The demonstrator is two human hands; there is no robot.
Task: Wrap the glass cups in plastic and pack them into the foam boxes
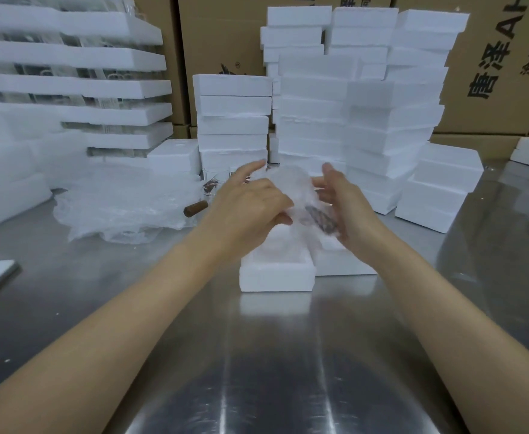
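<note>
Head view: a glass cup [300,198], bundled in plastic wrap [283,180], is held in the air between both hands, directly above the open foam box [275,278].
Cup axis: blur and crumpled film hide the glass itself. Its dark handle [321,220] shows through and slants from upper left down to lower right, ending at the right palm.
Right hand [349,208]: cups the bundle from the right, its lower fingers curling under the handle end and the upper ones loose and pointing up.
Left hand [250,208]: pinches a fold of the wrap at the bundle's left side, with the forefinger stretched out over the top.
Nearer hand: the right one carries the weight, while the left one only works the film.
Coming move, as I judge it: close the wrap, then lower the cup straight down into the box cavity, turning it so the handle fits.
Foam lid [344,264]: touching the box's right side.
Second cup [213,183]: behind and left of the box, by the loose plastic sheets [116,202].
Stacked foam boxes [313,120]: behind the box.
</note>
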